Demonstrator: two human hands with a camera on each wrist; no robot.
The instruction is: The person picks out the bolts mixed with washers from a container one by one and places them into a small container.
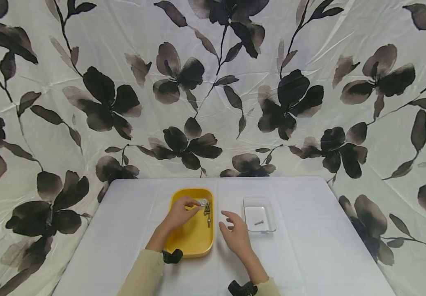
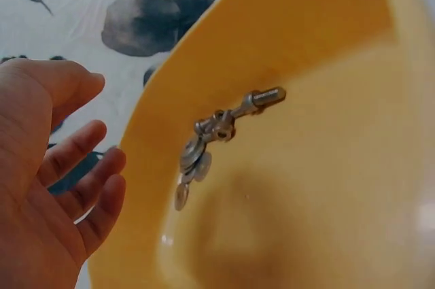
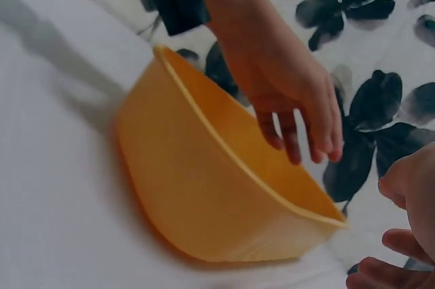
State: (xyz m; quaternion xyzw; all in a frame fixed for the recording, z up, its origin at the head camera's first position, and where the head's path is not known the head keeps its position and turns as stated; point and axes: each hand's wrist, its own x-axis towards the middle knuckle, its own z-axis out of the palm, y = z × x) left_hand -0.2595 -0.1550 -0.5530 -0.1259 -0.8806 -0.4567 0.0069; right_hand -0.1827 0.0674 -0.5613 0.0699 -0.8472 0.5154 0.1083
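A yellow tray (image 1: 194, 244) sits on the white table (image 1: 309, 250), with a small heap of metal screws and washers (image 1: 207, 211) at its far right side. My left hand (image 1: 190, 206) hovers over the tray, fingers relaxed and holding nothing, fingertips close to the heap. The left wrist view shows the same spread fingers (image 2: 95, 173) a short way left of the screws (image 2: 217, 129). My right hand (image 1: 232, 225) hangs open above the table, between the yellow tray and a clear tray (image 1: 253, 210) that holds one screw (image 1: 259, 222).
A floral black-and-white cloth (image 1: 213, 82) hangs behind the table and drapes down both sides. In the right wrist view the yellow tray (image 3: 204, 194) fills the middle, the left hand (image 3: 299, 119) above it and right fingers (image 3: 408, 241) at the lower right.
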